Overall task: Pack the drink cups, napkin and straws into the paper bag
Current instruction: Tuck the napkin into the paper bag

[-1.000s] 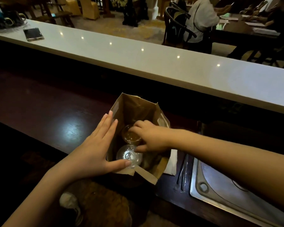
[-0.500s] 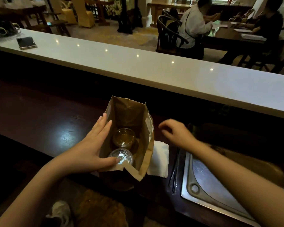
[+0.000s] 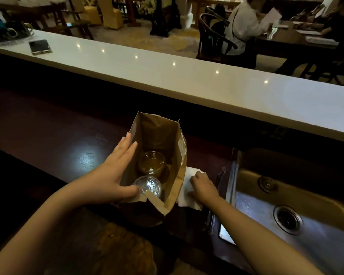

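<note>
A brown paper bag stands open on a dark wooden bench, its mouth facing up toward the camera; two lidded drink cups sit inside, an amber drink cup toward the far side and a clear-lidded cup at the near side, the two just beside each other. The left hand lies flat and open against the bag's left wall, fingers extended along the paper and the thumb hooked over the near rim beside the clear lid; it steadies the bag rather than gripping anything else. The right hand rests curled, knuckles up, on a white napkin that lies on the bench just right of the bag; whether the fingers have pinched the paper cannot be told. Dark straws lie on the bench between the napkin and a stainless-steel sink at the right. Beyond the bench runs a pale raised counter with a phone on it; seated people occupy tables in the background.
</note>
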Demonstrator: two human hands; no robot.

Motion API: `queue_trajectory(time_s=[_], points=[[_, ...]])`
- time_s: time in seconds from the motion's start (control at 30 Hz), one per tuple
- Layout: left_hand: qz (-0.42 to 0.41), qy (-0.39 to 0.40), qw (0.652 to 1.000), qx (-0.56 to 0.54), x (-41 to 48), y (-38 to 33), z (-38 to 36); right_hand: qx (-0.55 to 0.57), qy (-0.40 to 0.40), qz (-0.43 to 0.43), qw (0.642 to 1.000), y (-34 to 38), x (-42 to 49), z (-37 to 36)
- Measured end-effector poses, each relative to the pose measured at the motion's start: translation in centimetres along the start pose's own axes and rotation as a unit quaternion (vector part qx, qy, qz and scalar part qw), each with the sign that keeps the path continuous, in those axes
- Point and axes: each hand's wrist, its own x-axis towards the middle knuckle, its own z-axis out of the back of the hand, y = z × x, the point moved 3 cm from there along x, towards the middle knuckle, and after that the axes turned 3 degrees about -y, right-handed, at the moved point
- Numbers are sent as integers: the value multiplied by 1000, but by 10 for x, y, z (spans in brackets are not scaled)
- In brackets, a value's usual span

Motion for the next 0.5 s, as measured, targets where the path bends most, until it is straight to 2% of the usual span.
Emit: queue_trajectory(time_s=[0.17, 0.27, 0.37, 0.5], points=[[-9, -4, 1000, 4, 3, -1, -2, -7, -64, 12, 998, -4, -2, -3], [-14, -5, 1000, 0, 4, 2, -2, 64, -105, -1, 992, -6, -5, 9], [-19, -7, 1000, 2, 4, 4, -2, 125, -149, -4, 981, -5, -8, 42], [-22, -6, 1000, -12, 4, 6, -3, 154, -236, 12, 959, 2, -24, 121]])
